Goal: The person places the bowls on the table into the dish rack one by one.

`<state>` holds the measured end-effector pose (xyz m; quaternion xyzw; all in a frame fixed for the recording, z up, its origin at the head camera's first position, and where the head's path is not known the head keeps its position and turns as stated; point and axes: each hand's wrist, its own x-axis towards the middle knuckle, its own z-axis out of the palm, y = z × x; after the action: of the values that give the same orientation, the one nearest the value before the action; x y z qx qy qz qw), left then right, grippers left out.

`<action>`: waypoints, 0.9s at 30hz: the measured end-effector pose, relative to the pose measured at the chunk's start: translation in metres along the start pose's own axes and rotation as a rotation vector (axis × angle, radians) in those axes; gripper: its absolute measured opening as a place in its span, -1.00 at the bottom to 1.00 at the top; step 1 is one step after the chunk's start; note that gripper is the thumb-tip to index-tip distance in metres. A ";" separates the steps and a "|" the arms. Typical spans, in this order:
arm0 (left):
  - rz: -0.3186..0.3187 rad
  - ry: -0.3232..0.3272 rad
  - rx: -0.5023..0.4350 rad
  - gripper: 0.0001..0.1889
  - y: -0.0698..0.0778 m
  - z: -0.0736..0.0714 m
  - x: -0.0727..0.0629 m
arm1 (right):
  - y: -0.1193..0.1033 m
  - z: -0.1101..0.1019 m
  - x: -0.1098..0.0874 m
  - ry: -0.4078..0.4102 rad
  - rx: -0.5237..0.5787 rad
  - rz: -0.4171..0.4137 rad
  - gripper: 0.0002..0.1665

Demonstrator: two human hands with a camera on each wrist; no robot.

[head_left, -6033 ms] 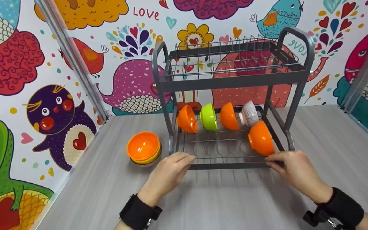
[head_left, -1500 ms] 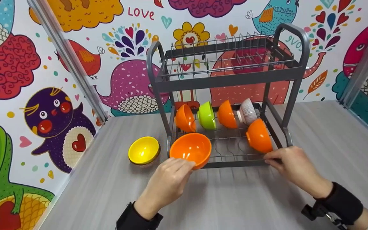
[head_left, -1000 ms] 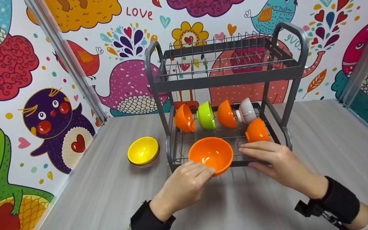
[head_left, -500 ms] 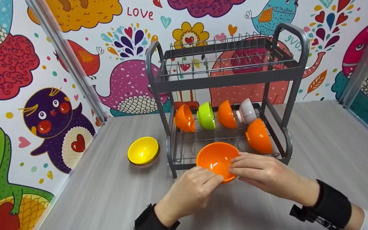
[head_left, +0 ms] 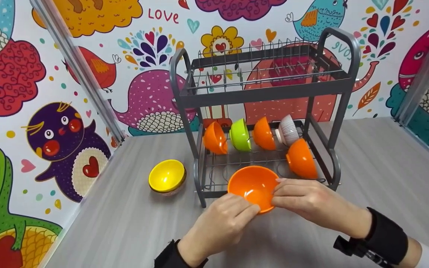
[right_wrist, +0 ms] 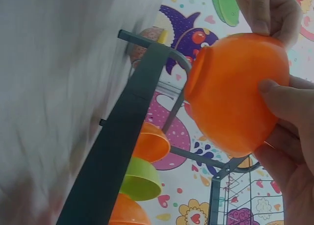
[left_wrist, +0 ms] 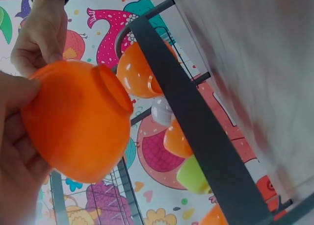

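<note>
An orange bowl [head_left: 251, 186] is held in front of the rack's lower tier, its inside facing up and toward me. My left hand [head_left: 223, 223] pinches its near-left rim, fingers inside and thumb on the outer wall. On the right side of the rim, my right hand [head_left: 311, 203] grips the same bowl, thumb against its outside in the right wrist view. Behind it, the dark grey two-tier dish rack [head_left: 266, 93] carries tilted bowls below: an orange bowl [head_left: 215, 138], a green bowl [head_left: 240, 134], another orange bowl [head_left: 264, 133], a white ribbed bowl [head_left: 288, 130] and a front orange bowl [head_left: 302, 159].
A yellow bowl [head_left: 167, 175] sits stacked on a darker-rimmed bowl on the grey table [head_left: 132, 216], left of the rack. The rack's upper wire tier [head_left: 266, 70] stands above the bowls. A cartoon-patterned wall [head_left: 155, 93] closes off the back and left side.
My left hand took the orange bowl from the left stack and brought it rightward before the rack. My right hand left the rack's front edge and took hold of the bowl's right rim.
</note>
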<state>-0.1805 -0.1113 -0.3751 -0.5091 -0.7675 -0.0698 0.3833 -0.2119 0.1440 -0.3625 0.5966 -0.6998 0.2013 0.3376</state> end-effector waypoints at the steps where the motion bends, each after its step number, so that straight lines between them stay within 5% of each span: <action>1: -0.010 0.010 -0.009 -0.89 -0.001 -0.001 0.000 | 0.000 0.000 0.000 -0.005 0.000 0.002 -0.82; 7: -0.083 0.139 -0.046 -0.65 -0.014 -0.009 -0.004 | 0.007 -0.006 -0.002 -0.043 -0.021 0.040 -0.80; 12: -0.276 0.168 -0.021 -0.64 -0.030 -0.010 -0.013 | 0.015 -0.009 -0.005 -0.033 -0.002 0.100 -0.78; 18: -0.484 -0.073 0.018 -0.72 -0.041 0.001 -0.025 | 0.024 -0.011 -0.005 0.028 0.030 0.162 -0.74; 22: -0.482 -0.227 0.021 -0.75 -0.044 0.013 -0.031 | 0.028 -0.012 -0.003 0.079 0.069 0.242 -0.71; 27: -0.472 -0.314 0.031 -0.86 -0.044 0.021 -0.033 | 0.032 -0.014 0.000 0.109 0.114 0.436 -0.60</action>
<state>-0.2217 -0.1451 -0.3992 -0.3150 -0.9158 -0.0658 0.2404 -0.2396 0.1602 -0.3494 0.4377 -0.7803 0.3405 0.2892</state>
